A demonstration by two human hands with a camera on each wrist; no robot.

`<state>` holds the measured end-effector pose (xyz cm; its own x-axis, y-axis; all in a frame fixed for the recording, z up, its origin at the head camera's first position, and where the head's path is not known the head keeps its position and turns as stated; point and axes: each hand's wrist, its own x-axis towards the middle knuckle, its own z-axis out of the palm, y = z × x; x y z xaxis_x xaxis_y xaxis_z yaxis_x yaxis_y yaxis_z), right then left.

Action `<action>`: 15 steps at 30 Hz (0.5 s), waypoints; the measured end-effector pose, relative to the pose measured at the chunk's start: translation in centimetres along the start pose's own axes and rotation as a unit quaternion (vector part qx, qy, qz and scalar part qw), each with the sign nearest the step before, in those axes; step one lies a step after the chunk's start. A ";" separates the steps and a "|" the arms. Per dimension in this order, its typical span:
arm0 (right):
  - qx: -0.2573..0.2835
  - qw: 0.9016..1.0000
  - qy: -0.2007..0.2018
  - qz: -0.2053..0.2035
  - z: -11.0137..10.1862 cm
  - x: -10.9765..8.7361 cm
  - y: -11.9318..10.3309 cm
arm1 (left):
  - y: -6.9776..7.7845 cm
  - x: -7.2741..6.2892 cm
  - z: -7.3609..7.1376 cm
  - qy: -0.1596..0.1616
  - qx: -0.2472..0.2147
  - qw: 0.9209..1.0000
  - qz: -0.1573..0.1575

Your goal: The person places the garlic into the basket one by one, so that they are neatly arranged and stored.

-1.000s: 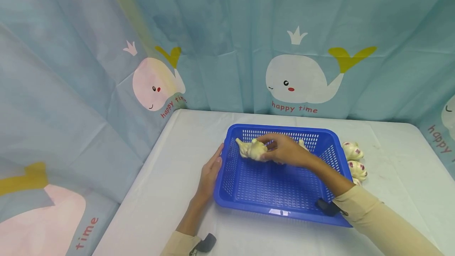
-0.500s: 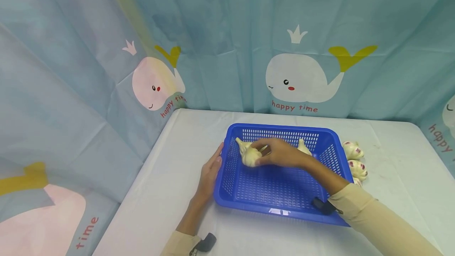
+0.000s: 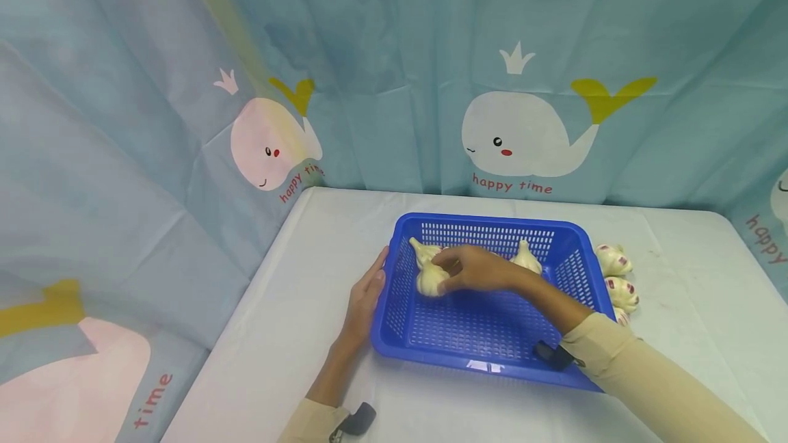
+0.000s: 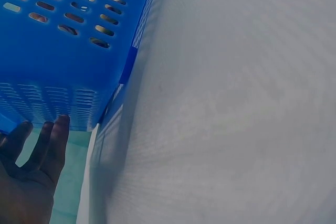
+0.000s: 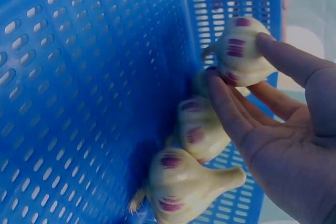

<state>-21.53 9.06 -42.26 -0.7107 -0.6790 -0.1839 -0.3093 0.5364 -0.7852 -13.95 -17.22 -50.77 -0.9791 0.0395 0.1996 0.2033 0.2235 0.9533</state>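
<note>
"Garlic (image 3: 432, 282): where is it?"

"Inside the basket (image 3: 443, 361), towards its left end, pinched between thumb and fingers of the right hand (image 3: 477, 269)."

"And the left hand (image 3: 363, 299)?"

"Fingers stretched out, resting against the basket's left wall from outside."

"Other bulbs (image 5: 176, 184)?"

"Several lie along the basket's far wall, purple patches showing. Three more bulbs (image 3: 623, 294) sit on the table (image 3: 308, 279) just beside the right end, the nearest partly hidden by the rim."

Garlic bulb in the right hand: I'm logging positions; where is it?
In the head view, the held bulb is toward the left side of the blue basket, in the right hand, beside another bulb.
</note>
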 end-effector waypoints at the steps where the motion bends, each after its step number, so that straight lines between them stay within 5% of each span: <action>1: -0.002 1.000 -0.002 0.002 0.1 0.1 0.0 | 0.0 0.0 0.0 0.000 0.000 1.000 -0.001; 15: -0.026 1.000 -0.007 -0.005 0.9 1.1 0.3 | -0.2 0.0 -0.1 -0.002 -0.006 1.000 0.009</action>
<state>-21.85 8.04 -43.20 -0.6982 -0.6914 -0.1855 -0.3487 0.5548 -0.7554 -14.03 -17.36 -50.91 -0.9752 0.0472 0.2161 0.2212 0.2102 0.9523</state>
